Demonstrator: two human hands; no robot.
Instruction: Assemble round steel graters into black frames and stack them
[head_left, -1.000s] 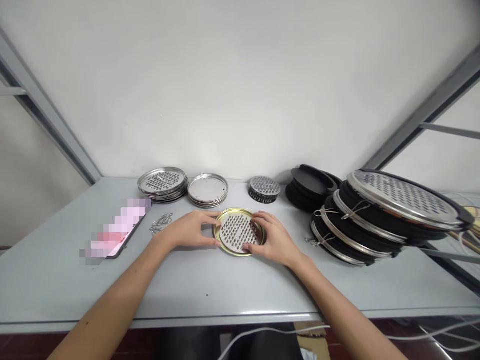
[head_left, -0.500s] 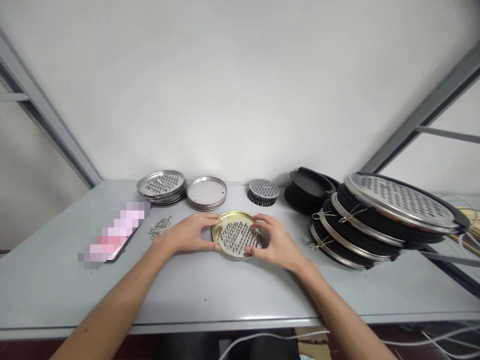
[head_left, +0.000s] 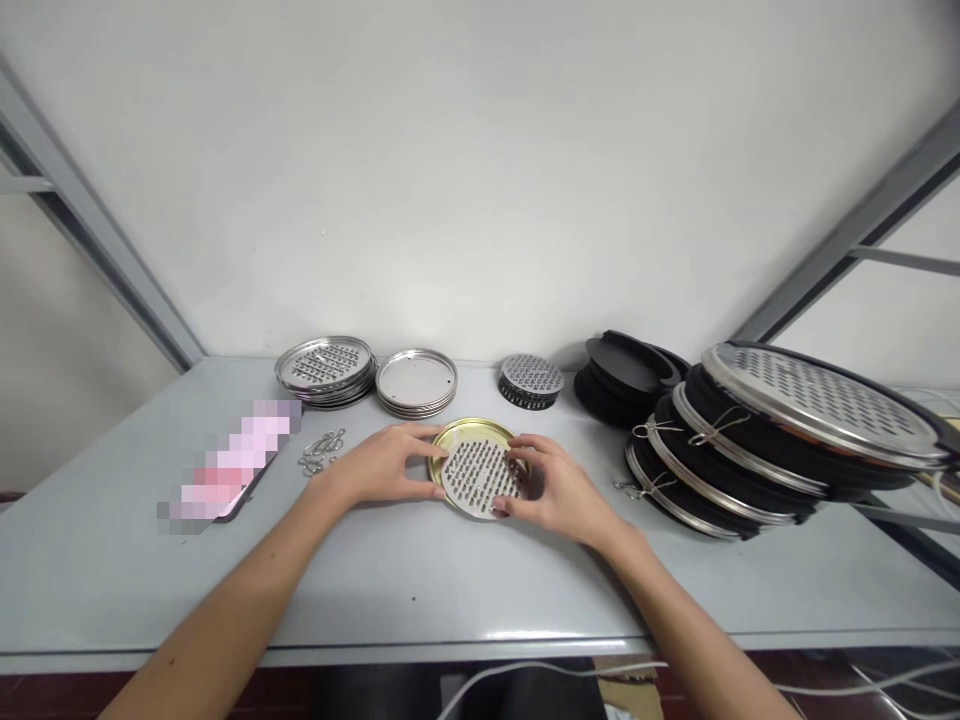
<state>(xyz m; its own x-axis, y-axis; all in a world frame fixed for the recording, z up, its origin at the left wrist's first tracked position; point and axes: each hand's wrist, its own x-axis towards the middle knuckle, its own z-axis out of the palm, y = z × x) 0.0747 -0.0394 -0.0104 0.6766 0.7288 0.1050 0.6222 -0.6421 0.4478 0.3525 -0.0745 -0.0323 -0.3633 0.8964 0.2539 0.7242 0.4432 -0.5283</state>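
Observation:
A gold-rimmed round lid [head_left: 459, 434] lies on the grey table [head_left: 420, 570] in front of me. Inside it sits a silver perforated disc [head_left: 480, 472], its near edge tilted up a little. My left hand [head_left: 382, 465] grips the lid's left rim with thumb and fingers. My right hand [head_left: 551, 487] pinches the disc's right edge between thumb and fingertips.
Behind stand a stack of perforated steel plates [head_left: 325, 367], a stack of plain steel lids [head_left: 416, 380], a small pile of perforated discs [head_left: 530, 379] and black rings [head_left: 626, 365]. Wire clips [head_left: 322, 449] and a blurred flat object [head_left: 229, 465] lie left. Large wired black-and-steel bundles [head_left: 757, 440] fill the right.
The perforated disc has shifted inside the gold lid and its near edge has lifted slightly. Both hands stay on the lid and disc with small finger movements.

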